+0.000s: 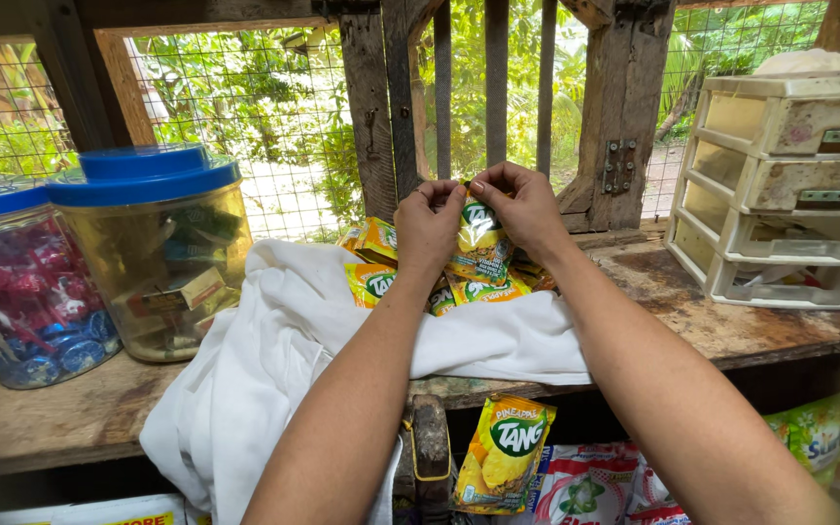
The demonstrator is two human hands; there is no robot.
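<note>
Two hands meet at the top edge of one yellow-and-green drink-powder sachet [479, 243], held upright — the left hand [427, 228] pinches its upper left corner with fingertips closed narrow, and the right hand [527, 206] pinches the upper right corner the same way. Just below and to either side of the hands, more sachets of the same kind [373, 262] lie in a loose heap on a white cloth [274, 360], which drapes over the front edge of a worn wooden counter [731, 321]. Well to the left of the left hand stand two clear plastic jars with blue lids — the nearer jar [157, 258] holds wrapped sweets, the farther jar [21, 282] red and blue ones. Off to the right of the right hand sits a small cream drawer unit [789, 185]. Beneath the forearms another yellow sachet [505, 452] hangs under the counter.
</note>
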